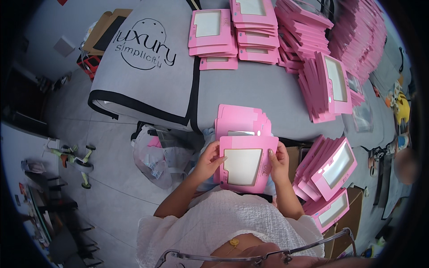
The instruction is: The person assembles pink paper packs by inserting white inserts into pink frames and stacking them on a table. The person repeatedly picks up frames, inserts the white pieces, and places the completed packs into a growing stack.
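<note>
A flat pink card sleeve [248,142] with a large clear window is held upright in front of my body. My left hand [210,160] grips its left edge, thumb on the front face. On the opposite edge my right hand [279,161] pinches it the same way, thumb near the upper right of the window. Just behind it, more pink sleeves [239,117] lie in a small stack over my lap, partly hidden by the held one. Whether the held sleeve contains anything cannot be seen.
Tall piles of pink sleeves [308,40] cover the back of the grey sofa [250,94]. Other sleeves [333,165] lean above a cardboard box [348,214] at my right. A clear plastic bag [154,156] sits on the floor at left, with a child's bike [76,158] beyond.
</note>
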The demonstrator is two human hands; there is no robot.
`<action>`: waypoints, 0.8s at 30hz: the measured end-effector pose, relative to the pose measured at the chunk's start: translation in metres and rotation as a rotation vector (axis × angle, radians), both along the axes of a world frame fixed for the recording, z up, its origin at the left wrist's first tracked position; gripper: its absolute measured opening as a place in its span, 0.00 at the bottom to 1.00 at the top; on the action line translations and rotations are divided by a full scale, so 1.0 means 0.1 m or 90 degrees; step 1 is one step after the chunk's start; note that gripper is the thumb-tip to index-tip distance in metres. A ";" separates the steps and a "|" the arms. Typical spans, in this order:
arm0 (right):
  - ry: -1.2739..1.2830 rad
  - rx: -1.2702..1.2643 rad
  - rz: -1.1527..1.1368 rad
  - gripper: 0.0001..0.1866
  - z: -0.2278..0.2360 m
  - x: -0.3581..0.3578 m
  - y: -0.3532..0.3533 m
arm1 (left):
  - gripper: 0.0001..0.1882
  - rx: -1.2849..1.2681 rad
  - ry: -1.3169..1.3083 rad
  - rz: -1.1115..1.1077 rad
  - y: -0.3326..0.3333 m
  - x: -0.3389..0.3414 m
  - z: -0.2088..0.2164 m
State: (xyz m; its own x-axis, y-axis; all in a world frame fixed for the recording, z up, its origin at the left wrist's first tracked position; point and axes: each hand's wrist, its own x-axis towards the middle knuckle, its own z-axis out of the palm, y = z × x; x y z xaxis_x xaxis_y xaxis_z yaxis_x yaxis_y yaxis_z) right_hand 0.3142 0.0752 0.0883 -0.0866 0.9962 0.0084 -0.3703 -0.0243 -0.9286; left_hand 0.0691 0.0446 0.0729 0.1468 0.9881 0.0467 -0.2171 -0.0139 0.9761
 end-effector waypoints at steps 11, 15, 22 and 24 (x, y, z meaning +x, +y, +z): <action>-0.599 0.227 -0.106 0.04 0.84 -0.10 0.21 | 0.07 0.016 0.157 0.140 0.11 0.04 0.39; -0.795 0.449 0.020 0.08 1.09 -0.31 0.16 | 0.06 0.002 0.165 0.099 0.06 0.03 0.43; -0.788 0.318 0.081 0.12 1.12 -0.65 0.18 | 0.19 0.074 0.169 0.120 -0.09 0.16 0.78; -0.779 0.259 0.151 0.15 1.19 -0.66 0.17 | 0.19 0.252 0.430 0.073 -0.10 0.12 0.91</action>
